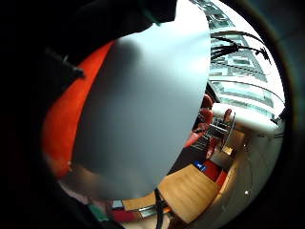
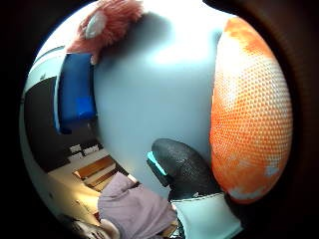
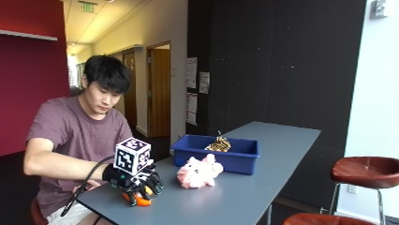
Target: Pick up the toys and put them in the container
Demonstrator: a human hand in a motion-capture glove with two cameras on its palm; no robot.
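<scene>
On the grey table (image 3: 262,154) the person's gloved right hand (image 3: 138,183) sits at the near left corner, fingers curled down over an orange ball (image 3: 141,198) that rests on the tabletop. Only the ball's lower edge peeks out beneath the glove in the outside view. The thumb side palm view shows its dimpled orange skin (image 2: 251,114) right up against the palm, with the gloved thumb (image 2: 184,169) lying beside it on the table surface. The little finger side palm view shows the orange mass at the palm's edge too. So the hand is closed round the ball, which has not left the table as far as I can judge.

The blue container (image 3: 217,153) stands farther along the table, to the right of the hand and beyond it, with a yellowish patterned toy (image 3: 218,144) already poking up inside. Between hand and container, just in front of the container's near wall, sits a pink plush pig (image 3: 199,172), upright and well apart from the glove.

The relation that matters: the container lies up and to the right of the gripping hand, with the pig almost on the straight line between them. Carrying the ball across will likely call for lifting it above the pig and over the near rim before letting go. The bare left hand is hidden behind the gloved arm, so the right hand does the work
</scene>
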